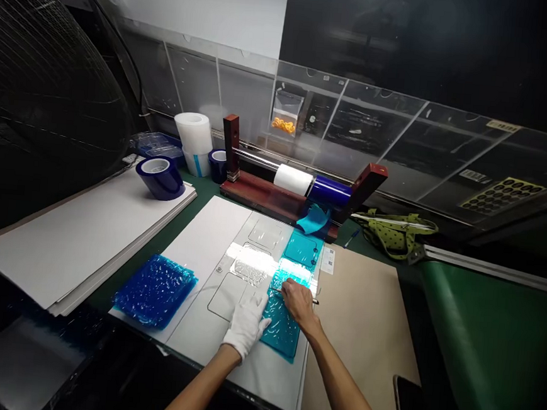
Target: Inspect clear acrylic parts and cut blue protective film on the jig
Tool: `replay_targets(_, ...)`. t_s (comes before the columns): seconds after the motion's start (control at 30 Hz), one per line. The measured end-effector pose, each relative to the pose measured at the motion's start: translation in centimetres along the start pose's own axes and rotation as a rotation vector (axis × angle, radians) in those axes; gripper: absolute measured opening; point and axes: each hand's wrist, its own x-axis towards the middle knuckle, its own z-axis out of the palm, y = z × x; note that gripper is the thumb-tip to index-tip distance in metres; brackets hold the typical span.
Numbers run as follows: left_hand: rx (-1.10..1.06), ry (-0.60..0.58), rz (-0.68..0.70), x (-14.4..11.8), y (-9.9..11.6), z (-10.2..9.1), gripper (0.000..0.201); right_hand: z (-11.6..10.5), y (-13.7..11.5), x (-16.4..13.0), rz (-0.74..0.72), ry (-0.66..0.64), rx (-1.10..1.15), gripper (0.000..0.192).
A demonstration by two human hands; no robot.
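Observation:
My left hand (246,322) wears a white glove and presses flat on a teal film sheet (281,331) lying on a white template board (214,238). My bare right hand (298,298) rests at the sheet's upper edge and pinches a thin pointed tool (314,302). Another teal sheet (301,249) lies further up the board. A clear glossy sheet (251,267) sits to its left.
A pile of blue film sheets (154,290) lies at the left of the board. A wooden roll holder (298,191) with white and blue tape stands behind. Blue tape roll (160,176) sits on stacked white boards (77,234). A brown sheet (364,313) lies to the right, a phone (412,405) below it.

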Motion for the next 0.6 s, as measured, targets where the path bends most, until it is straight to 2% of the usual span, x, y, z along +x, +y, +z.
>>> replay_targets(0.13,0.007,0.005,0.003,0.0,0.0,0.0,0.057,-0.5,3.0,-2.1,0.046,-0.033,-0.006,0.026)
replay_targets(0.27,-0.004,0.018,0.008,-0.2,-0.1,-0.3,0.054,-1.2,6.9,-5.4,0.156,-0.057,-0.005,0.022)
replay_targets(0.37,-0.014,0.029,-0.008,-0.7,0.0,-0.5,0.058,-1.4,8.9,-8.1,0.247,-0.058,0.026,0.021)
replay_targets(0.47,-0.024,0.040,-0.038,-1.6,0.7,-0.2,0.079,-0.4,9.0,-10.6,0.314,-0.060,0.106,0.019)
replay_targets(0.6,-0.026,0.009,-0.027,-3.1,2.6,1.4,0.107,2.2,6.9,-12.4,0.393,-0.054,0.244,0.018)
